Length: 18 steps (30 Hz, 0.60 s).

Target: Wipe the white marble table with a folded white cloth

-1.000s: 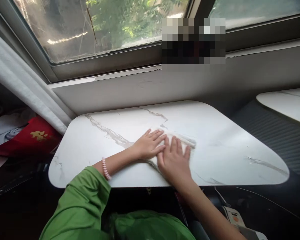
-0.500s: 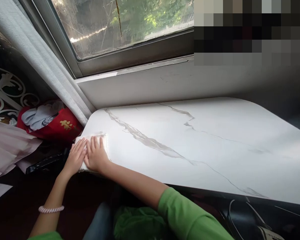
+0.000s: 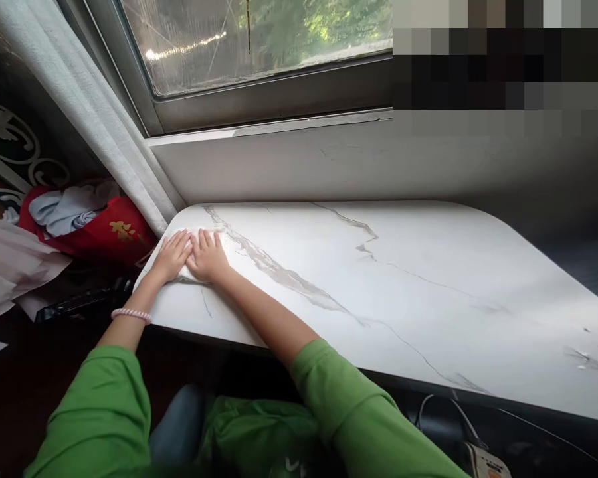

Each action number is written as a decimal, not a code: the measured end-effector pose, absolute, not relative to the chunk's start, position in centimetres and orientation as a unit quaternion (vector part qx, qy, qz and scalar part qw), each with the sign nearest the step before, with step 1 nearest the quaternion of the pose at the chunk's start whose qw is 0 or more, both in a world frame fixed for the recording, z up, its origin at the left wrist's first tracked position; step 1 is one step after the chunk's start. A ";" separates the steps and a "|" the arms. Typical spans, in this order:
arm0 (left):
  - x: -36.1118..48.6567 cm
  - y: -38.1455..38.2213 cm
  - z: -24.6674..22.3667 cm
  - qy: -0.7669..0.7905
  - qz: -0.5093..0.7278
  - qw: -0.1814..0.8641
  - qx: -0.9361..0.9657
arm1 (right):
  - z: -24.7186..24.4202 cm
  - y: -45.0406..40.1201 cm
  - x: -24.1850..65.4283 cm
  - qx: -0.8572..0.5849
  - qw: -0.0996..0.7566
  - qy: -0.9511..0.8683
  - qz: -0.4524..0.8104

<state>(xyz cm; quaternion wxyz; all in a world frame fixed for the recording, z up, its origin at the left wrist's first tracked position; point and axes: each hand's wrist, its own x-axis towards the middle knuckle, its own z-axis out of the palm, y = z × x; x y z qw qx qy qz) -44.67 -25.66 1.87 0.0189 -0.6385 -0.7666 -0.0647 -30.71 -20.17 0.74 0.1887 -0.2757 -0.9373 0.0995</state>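
A white cloth (image 3: 185,273) lies on the white, grey-veined tabletop (image 3: 428,265), close to its left end. Pressed flat on the cloth's left part is my left hand (image 3: 169,257), fingers stretched out, with a pink coiled band on the wrist. My right hand (image 3: 208,256) lies beside it, palm down, fingers extended over the cloth. The two hands touch or nearly touch at the thumbs. Much of the cloth is hidden beneath them.
A window (image 3: 269,46) and a pale wall panel stand behind the table. A light curtain (image 3: 80,99) hangs at the left, near a red bag (image 3: 94,229) with clothes in it. Below the front edge are a cable and a small device (image 3: 488,461).
Both hands have slid the cloth away from the front edge, toward the wall and slightly right. More of the left forearm's green sleeve shows now.
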 end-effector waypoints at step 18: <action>-9.9 -7.9 -0.2 -0.585 -0.079 -0.008 -0.807 | -2.4 -7.8 4.4 -0.512 0.139 -0.847 -0.006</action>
